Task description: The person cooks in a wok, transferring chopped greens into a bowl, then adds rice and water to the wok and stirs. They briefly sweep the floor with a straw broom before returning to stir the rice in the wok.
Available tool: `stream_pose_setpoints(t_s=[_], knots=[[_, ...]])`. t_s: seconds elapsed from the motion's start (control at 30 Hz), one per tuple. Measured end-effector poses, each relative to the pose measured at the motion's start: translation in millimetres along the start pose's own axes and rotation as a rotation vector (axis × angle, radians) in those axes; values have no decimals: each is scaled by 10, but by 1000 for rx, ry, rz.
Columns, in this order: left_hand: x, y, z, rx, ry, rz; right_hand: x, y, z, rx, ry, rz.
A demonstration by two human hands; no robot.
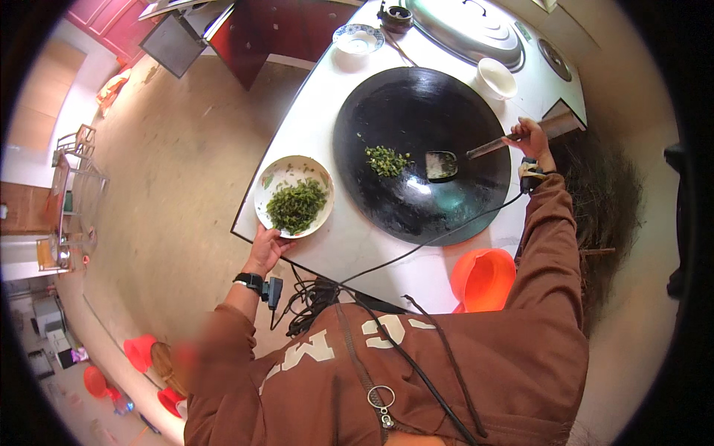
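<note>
My left hand (269, 249) grips the near rim of a white bowl (280, 169) at the left corner of the white counter. Chopped green vegetables (297, 206) fill much of the bowl. In my right hand (529, 138) is the handle of a wok spatula (440, 166), whose flat metal blade rests over the inside of a large black wok (429, 106). Bits of green cling to the blade. A small heap of chopped greens with pale pieces (387, 161) lies in the wok, left of the blade and apart from it.
An orange-red plastic dipper (484, 279) stands by my right forearm. Beyond the wok are a white bowl (496, 80), a blue-patterned bowl (358, 40), a dark pot (396, 20) and a large metal lid (474, 28). A black cable (424, 243) crosses the counter. Dry brushwood (599, 195) lies at right.
</note>
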State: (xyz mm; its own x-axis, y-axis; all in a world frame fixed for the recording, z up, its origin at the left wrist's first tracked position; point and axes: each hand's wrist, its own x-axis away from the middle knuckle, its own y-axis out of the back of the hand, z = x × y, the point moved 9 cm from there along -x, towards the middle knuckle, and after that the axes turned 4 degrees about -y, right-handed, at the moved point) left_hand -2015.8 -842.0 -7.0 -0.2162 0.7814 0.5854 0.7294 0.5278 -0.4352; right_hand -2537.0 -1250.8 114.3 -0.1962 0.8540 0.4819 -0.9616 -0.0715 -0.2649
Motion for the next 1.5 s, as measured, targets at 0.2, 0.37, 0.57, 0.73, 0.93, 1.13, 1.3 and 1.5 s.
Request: stream_pose_setpoints(t_s=[0.2,0.37,0.57,0.73,0.93,1.13,1.3,1.5], knots=[[-11,19,12,-17,20,-44,-273,-136,-1198,-456,2,295],[2,-23,-19,16,6,-25,-221,-69,-1600,-666,34,70],[2,-28,-9,25,21,-14,-14,-435,-1494,-765,86,262],[-13,-18,-37,21,-1,30,456,-663,-1086,-672,176,292],[-113,-52,-72,34,-52,165,1599,-1685,-111,-299,461,466],[-137,50,45,46,30,159,3210,-3466,-455,593,887,885],[-112,42,22,64,32,160,3822,-4000,-981,1052,912,1152],[-118,14,7,26,28,168,2759,-2669,-30,431,554,359]])
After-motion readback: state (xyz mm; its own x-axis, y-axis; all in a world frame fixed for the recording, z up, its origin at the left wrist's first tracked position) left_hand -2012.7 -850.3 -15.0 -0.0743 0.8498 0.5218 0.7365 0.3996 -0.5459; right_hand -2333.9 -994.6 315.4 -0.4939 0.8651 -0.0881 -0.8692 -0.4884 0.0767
